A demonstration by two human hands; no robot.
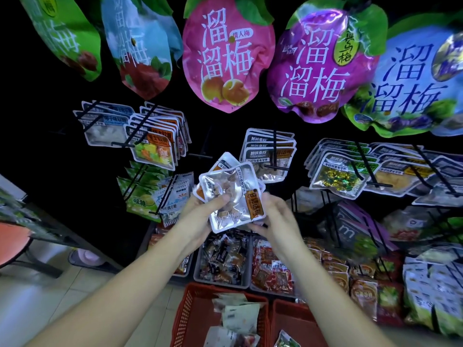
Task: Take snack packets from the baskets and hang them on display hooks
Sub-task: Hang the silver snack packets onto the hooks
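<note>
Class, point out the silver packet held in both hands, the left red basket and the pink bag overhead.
silver packet (pixel 235 191): head view, clear middle.
left red basket (pixel 186 319): head view, left wall.
pink bag (pixel 225 58): head view, printed front.

Centre of frame: left hand (pixel 200 217) grips a fanned stack of silver snack packets (pixel 229 194), thumb across the front one. The right hand (pixel 278 216) pinches the stack's lower right edge by the orange label (pixel 254 204). Bottom centre: two red baskets (pixel 184 309) side by side, loose packets in the left one. Just above them, grey bins (pixel 221 281) of wrapped sweets. Mid-frame, hooked packets (pixel 269 156) hang on black pegs. Big plum bags (pixel 225 53) span the top.
</note>
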